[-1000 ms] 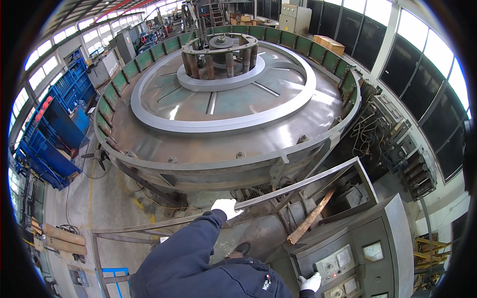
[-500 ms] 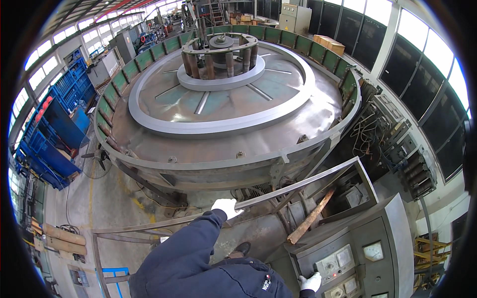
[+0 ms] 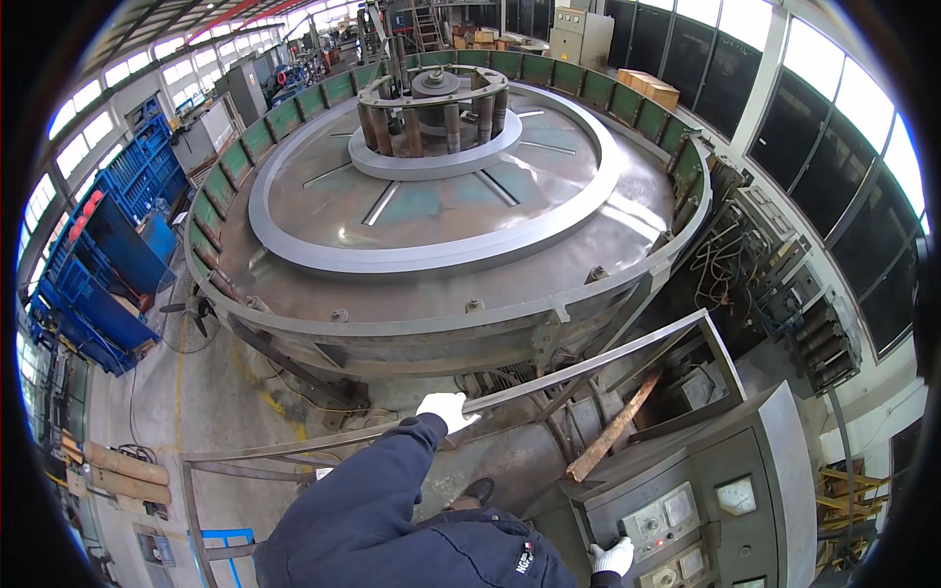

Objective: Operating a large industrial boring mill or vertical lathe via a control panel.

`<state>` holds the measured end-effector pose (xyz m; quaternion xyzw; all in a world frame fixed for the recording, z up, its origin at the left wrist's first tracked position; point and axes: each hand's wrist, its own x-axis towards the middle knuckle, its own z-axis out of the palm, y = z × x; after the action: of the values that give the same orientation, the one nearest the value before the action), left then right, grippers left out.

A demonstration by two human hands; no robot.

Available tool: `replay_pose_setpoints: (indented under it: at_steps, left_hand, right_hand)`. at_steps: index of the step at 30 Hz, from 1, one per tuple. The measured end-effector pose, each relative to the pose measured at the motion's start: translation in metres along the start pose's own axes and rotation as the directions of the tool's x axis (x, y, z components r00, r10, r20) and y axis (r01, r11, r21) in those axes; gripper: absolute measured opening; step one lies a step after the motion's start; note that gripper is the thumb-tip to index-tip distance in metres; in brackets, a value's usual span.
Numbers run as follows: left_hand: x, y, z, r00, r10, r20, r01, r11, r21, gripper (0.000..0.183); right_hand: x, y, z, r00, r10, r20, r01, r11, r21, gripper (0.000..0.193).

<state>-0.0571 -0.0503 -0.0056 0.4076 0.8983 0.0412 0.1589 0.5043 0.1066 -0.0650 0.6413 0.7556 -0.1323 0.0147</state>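
Observation:
My left hand [image 3: 448, 411], in a white glove, is closed around the top bar of a metal railing [image 3: 529, 385]. At the lower right my gloved right hand [image 3: 614, 557] lies against the left edge of a grey control console [image 3: 720, 480], its fingers bent and partly hidden. Gauges, knobs and a small red light are on the console face beside it. Beyond the railing a large round metal table [image 3: 294, 289] with radial slots stands inside a green-walled rim [image 3: 451, 338]. A grey ring [image 3: 392, 260] lies on it, around a central hub with upright posts [image 3: 431, 127].
A wooden pole [image 3: 613, 426] leans at the railing near the console. Loose cables [image 3: 720, 265] hang right of the round rim. A floor fan [image 3: 191, 314] and blue metal racks [image 3: 98, 284] stand on the left. Wooden crates [image 3: 649, 88] are at the back right.
The round table has turned clockwise as seen from above: its near slots have moved left, and the grey ring has shifted slightly left with it. Both hands have stayed in place.

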Motion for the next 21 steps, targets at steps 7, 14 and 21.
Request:
replay_pose_setpoints:
  at_steps: [7,14,21]
  left_hand:
    - [0.000,0.001,0.000,1.000,0.004,-0.006,-0.004,1.000,0.003,0.059]
    - [-0.001,-0.001,0.000,1.000,0.004,-0.006,-0.004,1.000,0.002,0.060]
    - [-0.001,0.001,-0.002,1.000,-0.003,0.017,0.003,1.000,-0.015,0.060]
  right_hand:
    - [-0.002,-0.004,-0.003,1.000,-0.003,-0.016,0.003,1.000,0.000,0.077]
    - [0.001,0.005,0.007,1.000,-0.008,-0.014,0.007,1.000,-0.013,0.084]
    - [0.001,0.008,0.009,1.000,-0.007,-0.022,0.007,1.000,-0.005,0.085]
